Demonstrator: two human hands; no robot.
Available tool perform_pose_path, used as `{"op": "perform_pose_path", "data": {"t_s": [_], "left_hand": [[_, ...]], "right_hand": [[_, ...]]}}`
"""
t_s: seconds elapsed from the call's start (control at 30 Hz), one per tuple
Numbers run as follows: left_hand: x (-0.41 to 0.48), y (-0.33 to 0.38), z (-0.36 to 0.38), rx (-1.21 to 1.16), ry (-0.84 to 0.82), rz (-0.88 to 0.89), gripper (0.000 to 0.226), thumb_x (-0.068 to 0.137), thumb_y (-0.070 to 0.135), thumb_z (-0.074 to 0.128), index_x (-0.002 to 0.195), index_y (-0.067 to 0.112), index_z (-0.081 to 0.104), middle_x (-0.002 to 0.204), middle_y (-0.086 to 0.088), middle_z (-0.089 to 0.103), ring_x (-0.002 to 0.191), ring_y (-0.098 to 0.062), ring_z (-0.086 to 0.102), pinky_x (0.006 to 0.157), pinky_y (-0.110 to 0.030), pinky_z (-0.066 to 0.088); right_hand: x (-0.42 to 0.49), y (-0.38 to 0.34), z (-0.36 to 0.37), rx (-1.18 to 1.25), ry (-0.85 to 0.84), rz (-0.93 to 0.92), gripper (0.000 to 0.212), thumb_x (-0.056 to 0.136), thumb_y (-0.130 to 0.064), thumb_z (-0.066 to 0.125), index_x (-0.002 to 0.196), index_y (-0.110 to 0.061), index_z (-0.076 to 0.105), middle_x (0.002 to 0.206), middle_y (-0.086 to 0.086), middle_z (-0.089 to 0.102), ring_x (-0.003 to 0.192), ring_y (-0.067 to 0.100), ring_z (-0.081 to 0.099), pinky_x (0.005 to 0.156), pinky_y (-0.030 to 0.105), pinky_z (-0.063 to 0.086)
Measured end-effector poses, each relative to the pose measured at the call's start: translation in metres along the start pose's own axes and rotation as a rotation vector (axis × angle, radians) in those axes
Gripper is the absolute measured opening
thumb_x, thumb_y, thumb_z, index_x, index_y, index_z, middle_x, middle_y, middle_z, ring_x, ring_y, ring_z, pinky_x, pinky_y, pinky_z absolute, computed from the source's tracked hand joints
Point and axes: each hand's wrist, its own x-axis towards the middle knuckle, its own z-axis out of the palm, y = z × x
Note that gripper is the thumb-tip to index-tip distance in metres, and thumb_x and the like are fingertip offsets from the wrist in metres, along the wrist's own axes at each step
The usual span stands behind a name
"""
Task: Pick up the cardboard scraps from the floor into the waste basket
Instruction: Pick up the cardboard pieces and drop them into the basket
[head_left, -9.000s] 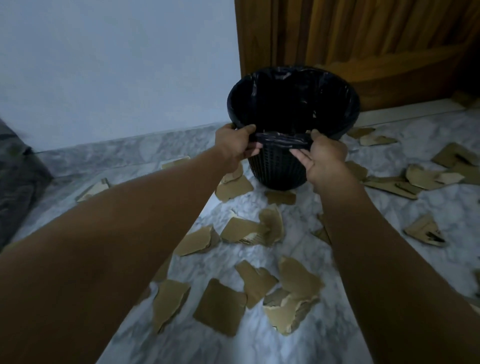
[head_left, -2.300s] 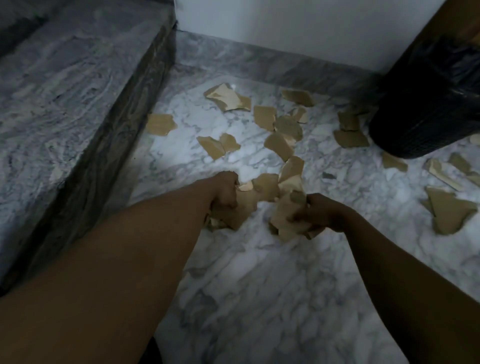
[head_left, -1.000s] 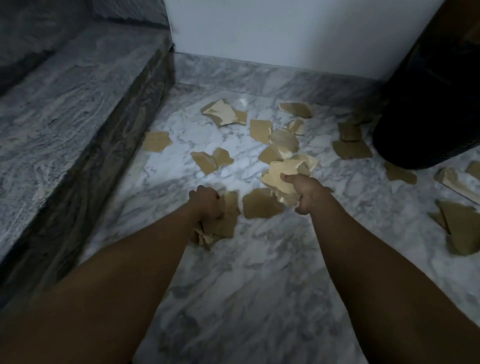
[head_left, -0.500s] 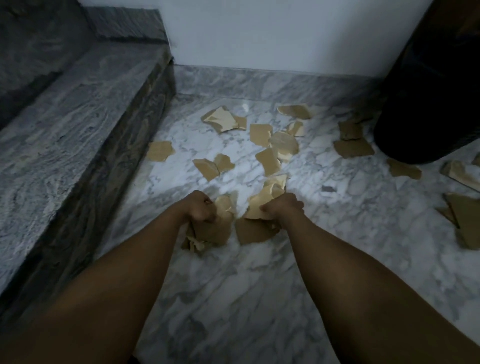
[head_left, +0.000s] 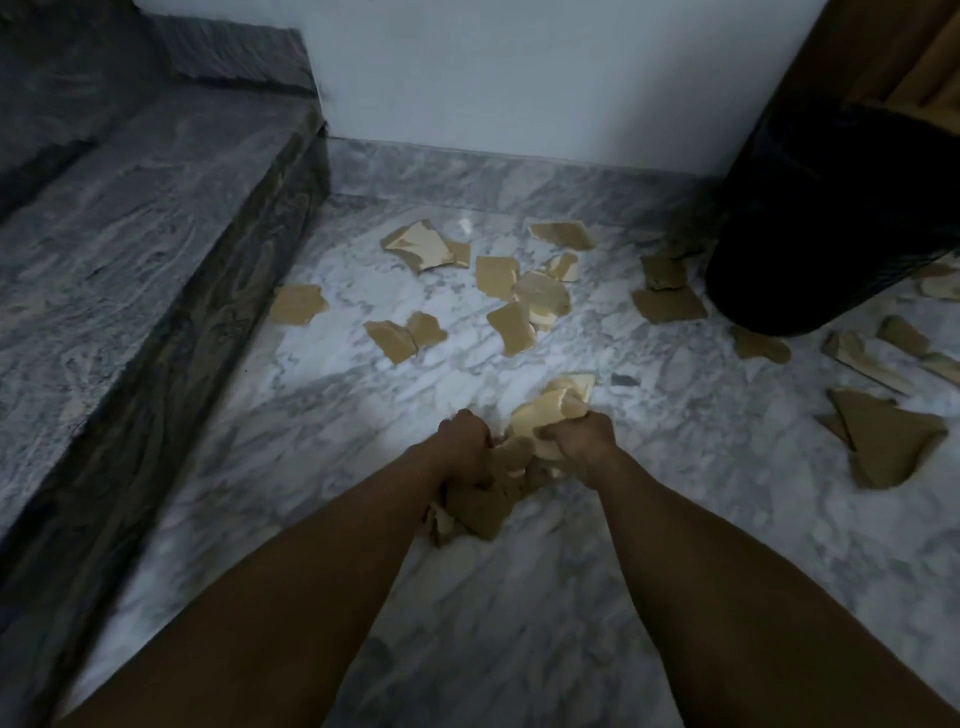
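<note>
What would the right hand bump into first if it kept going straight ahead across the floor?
Probably the tan cardboard scrap lying just ahead of the right hand, which is already closed on a bunch of scraps. Depth is hard to judge, and the floor between them looks bare.

Dim, bluish indoor light; the brightest patch lies on the white-veined marble floor (head_left: 322, 332) toward 11 o'clock, with a small glare spot nearer 12. The black plastic waste basket (head_left: 821, 228) at 2 o'clock loses all detail. Wide-angle bending and softness at the edges
</note>
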Motion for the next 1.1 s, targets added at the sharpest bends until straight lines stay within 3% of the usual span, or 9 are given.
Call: {"op": "perform_pose_path", "data": {"t_s": [0.1, 0.27, 0.4, 0.5, 0.6, 0.73, 0.8, 0.97, 1.1], "left_hand": [[-0.001, 0.0, -0.002, 0.028, -0.001, 0.034, 0.044, 0.077, 0.038, 0.078, 0.103, 0.005, 0.064, 0.097, -0.007, 0.045, 0.104, -0.027, 0.051, 0.079, -0.026, 0.037], [-0.001, 0.003, -0.007, -0.047, 0.038, 0.019, 0.04, 0.077, 0.023, 0.079, 0.11, 0.004, 0.066, 0.107, -0.014, 0.062, 0.099, -0.028, 0.062, 0.075, -0.031, 0.049], [0.0, -0.018, -0.018, -0.135, 0.08, -0.061, 0.044, 0.079, 0.019, 0.075, 0.117, 0.001, 0.061, 0.119, -0.018, 0.06, 0.105, -0.03, 0.061, 0.071, -0.03, 0.044], [0.0, -0.053, -0.033, -0.16, 0.141, -0.153, 0.055, 0.079, 0.023, 0.075, 0.128, 0.009, 0.054, 0.128, -0.013, 0.057, 0.112, -0.029, 0.058, 0.081, -0.031, 0.047], [0.004, -0.087, -0.053, -0.165, 0.256, -0.167, 0.068, 0.078, 0.017, 0.074, 0.139, 0.013, 0.045, 0.133, -0.015, 0.056, 0.118, -0.032, 0.056, 0.088, -0.034, 0.047], [0.022, -0.116, -0.081, -0.203, 0.187, -0.238, 0.108, 0.078, 0.015, 0.077, 0.155, 0.018, 0.0, 0.144, -0.022, 0.043, 0.125, -0.039, 0.049, 0.094, -0.04, 0.045], [0.035, -0.121, -0.092, -0.175, 0.107, -0.237, 0.111, 0.084, 0.018, 0.072, 0.154, 0.024, -0.013, 0.153, -0.022, 0.03, 0.132, -0.04, 0.041, 0.1, -0.042, 0.042], [0.053, -0.121, -0.102, 0.052, 0.054, -0.174, 0.075, 0.075, 0.025, 0.081, 0.137, 0.013, 0.041, 0.135, -0.012, 0.048, 0.116, -0.03, 0.053, 0.088, -0.037, 0.047], [0.06, -0.138, -0.094, 0.127, 0.043, -0.231, 0.083, 0.067, 0.046, 0.084, 0.131, 0.009, 0.048, 0.148, -0.015, 0.03, 0.132, -0.033, 0.042, 0.108, -0.039, 0.041]], "right_hand": [[-0.001, 0.002, -0.005, 0.144, 0.037, -0.012, 0.061, 0.069, -0.013, 0.088, 0.125, -0.003, 0.063, 0.118, 0.011, 0.068, 0.099, 0.032, 0.067, 0.084, 0.05, 0.059], [0.008, -0.005, -0.007, 0.259, 0.082, -0.144, 0.068, 0.073, -0.006, 0.084, 0.131, -0.005, 0.049, 0.122, 0.007, 0.061, 0.105, 0.026, 0.061, 0.091, 0.039, 0.054], [0.015, -0.024, 0.001, 0.302, 0.039, -0.184, 0.061, 0.077, -0.004, 0.082, 0.13, -0.001, 0.051, 0.117, 0.006, 0.061, 0.097, 0.022, 0.06, 0.075, 0.028, 0.055], [0.019, -0.033, 0.015, 0.015, 0.01, -0.276, 0.053, 0.075, -0.017, 0.084, 0.121, -0.002, 0.064, 0.117, 0.012, 0.069, 0.101, 0.03, 0.067, 0.085, 0.041, 0.058], [0.016, -0.035, 0.04, -0.417, -0.086, -0.525, 0.035, 0.078, -0.019, 0.073, 0.11, -0.003, 0.069, 0.108, 0.016, 0.071, 0.1, 0.033, 0.067, 0.076, 0.03, 0.051], [0.022, -0.037, 0.076, -0.635, -0.144, -0.662, 0.031, 0.082, -0.019, 0.062, 0.109, -0.004, 0.064, 0.105, 0.015, 0.064, 0.096, 0.033, 0.064, 0.077, 0.034, 0.051], [0.028, -0.041, 0.085, -0.652, -0.157, -0.674, 0.032, 0.082, -0.021, 0.063, 0.111, -0.008, 0.062, 0.107, 0.012, 0.062, 0.096, 0.031, 0.063, 0.078, 0.036, 0.052], [0.039, -0.053, 0.099, -0.719, -0.073, -0.72, 0.029, 0.088, -0.023, 0.063, 0.112, -0.012, 0.054, 0.113, 0.013, 0.054, 0.102, 0.034, 0.058, 0.083, 0.042, 0.051], [0.043, -0.081, 0.114, -0.922, -0.102, -0.865, 0.04, 0.088, -0.026, 0.066, 0.122, -0.015, 0.049, 0.125, 0.012, 0.043, 0.114, 0.035, 0.049, 0.087, 0.051, 0.051]]}}
